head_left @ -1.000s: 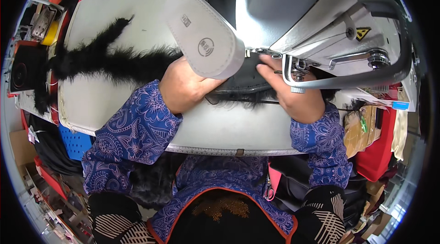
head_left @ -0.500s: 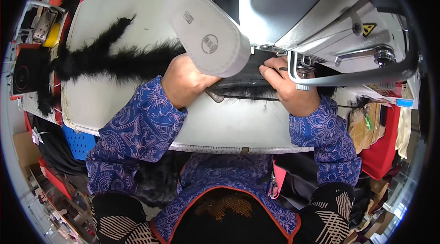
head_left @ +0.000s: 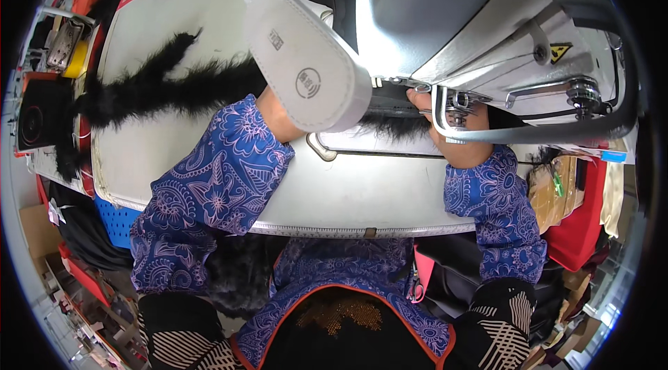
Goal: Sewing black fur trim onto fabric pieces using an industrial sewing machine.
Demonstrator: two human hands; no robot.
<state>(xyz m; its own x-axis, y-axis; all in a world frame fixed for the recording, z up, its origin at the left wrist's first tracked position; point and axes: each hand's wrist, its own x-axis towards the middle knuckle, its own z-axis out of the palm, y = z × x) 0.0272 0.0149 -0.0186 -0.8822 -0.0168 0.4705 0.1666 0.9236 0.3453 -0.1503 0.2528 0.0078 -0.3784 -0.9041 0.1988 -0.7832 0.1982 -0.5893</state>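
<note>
A white paddle-shaped piece with a stitched edge (head_left: 306, 57) covers most of my left hand (head_left: 277, 117). Only its back and wrist show, so its fingers are hidden. By the sewing machine's head (head_left: 438, 15), my right hand (head_left: 460, 140) grips the edge of a black fur-trimmed fabric piece (head_left: 395, 124), partly behind a bent metal guard (head_left: 536, 135). That piece lies under the machine, its fluffy edge toward me. A long black fur strip (head_left: 188, 90) trails off leftward over the white tabletop (head_left: 348, 196).
A measuring tape edge (head_left: 313, 229) runs along the table front. Left stand a black speaker-like box (head_left: 36, 116) and a blue perforated bin (head_left: 113, 220). A red container (head_left: 581, 210) and a clear-wrapped package (head_left: 553, 186) sit at right. Pink-handled scissors (head_left: 417, 290) hang below the table.
The fabric under the machine has shifted away from me, baring more table. My right hand has moved slightly right and behind the guard; my left hand is more hidden behind the white paddle.
</note>
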